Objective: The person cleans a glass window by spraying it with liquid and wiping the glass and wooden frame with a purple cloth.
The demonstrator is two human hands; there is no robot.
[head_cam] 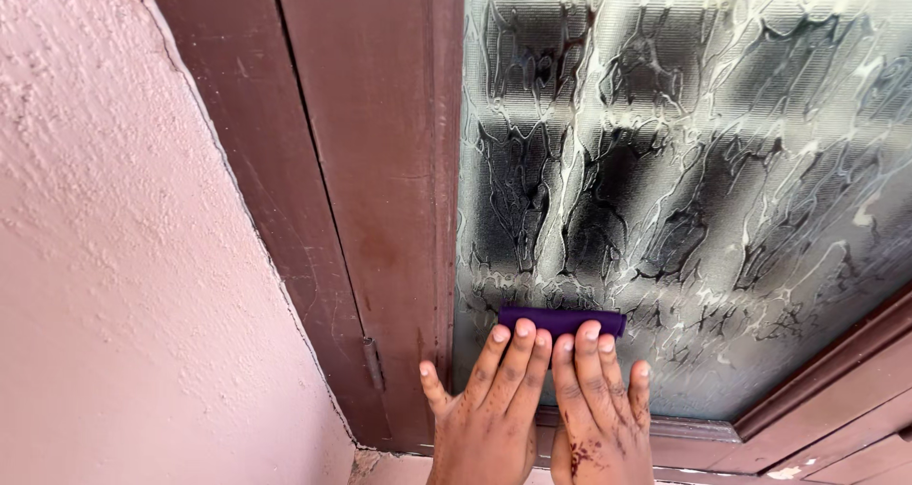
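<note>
A rough pink plastered wall (123, 257) is seen on the left side, and beside it a dark brown painted wooden window frame (370, 162) with a small hinge (373, 363) low down. The frame encloses a large pane of patterned, rippled glass (703, 162), which looks wet or soapy. Near the bottom edge of the pane, a small purple flat rectangular block (562, 320), probably a sponge or scraper, is pressed flat against the glass. It is held there by both hands side by side: the left hand (489, 418) with its fingers stretched up over the left half of the block, and the right hand (598, 409) with its fingers laid on the right half. Neither hand is closed around it; the fingers are only pressed on top. The block is judged to be light and rather stiff, and on wet glass it may slide easily. The glass is fragile, so pressure is better spread over the long edges of the block.
</note>
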